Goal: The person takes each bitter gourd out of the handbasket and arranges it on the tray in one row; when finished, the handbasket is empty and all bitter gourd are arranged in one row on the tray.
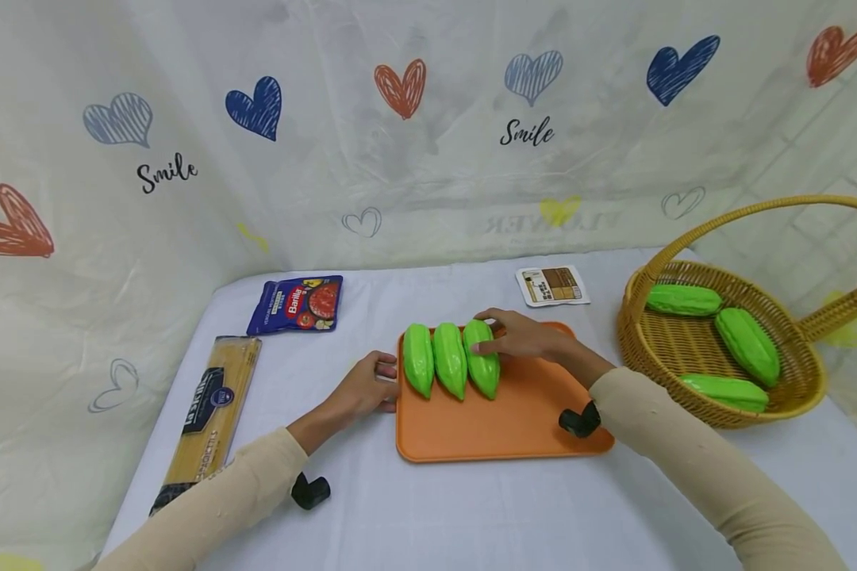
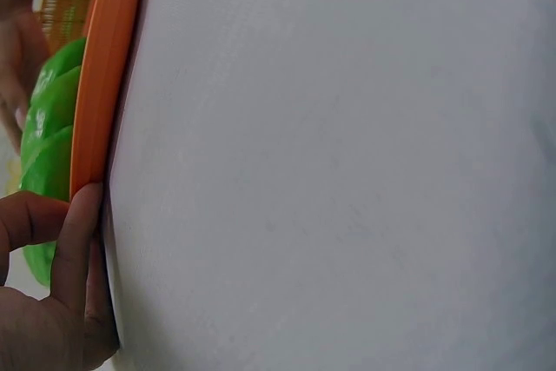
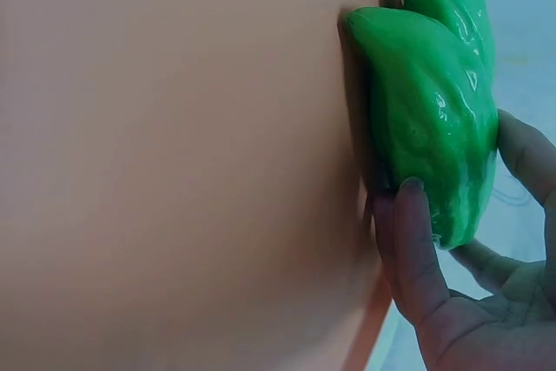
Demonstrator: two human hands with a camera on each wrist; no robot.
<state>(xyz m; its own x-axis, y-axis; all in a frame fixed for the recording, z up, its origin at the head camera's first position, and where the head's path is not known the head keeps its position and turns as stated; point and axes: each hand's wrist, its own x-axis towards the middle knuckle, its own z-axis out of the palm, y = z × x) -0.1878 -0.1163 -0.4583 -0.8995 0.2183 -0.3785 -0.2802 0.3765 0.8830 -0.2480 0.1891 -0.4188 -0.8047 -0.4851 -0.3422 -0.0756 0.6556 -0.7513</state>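
Three glossy green ridged vegetables lie side by side at the left end of an orange tray (image 1: 471,432), their pointed ends toward me. My right hand (image 1: 524,337) holds the rightmost green vegetable (image 1: 482,373). In the right wrist view, its fingers (image 3: 419,249) and thumb lie on opposite sides of that vegetable's blunt end. Left of it are the middle green vegetable (image 1: 449,361) and the leftmost green vegetable (image 1: 418,361). My left hand (image 1: 360,388) grips the tray's left edge; in the left wrist view its fingertips are on the orange rim (image 2: 109,67).
A wicker basket (image 1: 636,337) with a tall handle stands at the right, with three more green vegetables inside. A white packet (image 1: 553,285) lies behind the tray. At the left are a blue Barilla pouch (image 1: 296,304) and a pack of spaghetti (image 1: 210,412).
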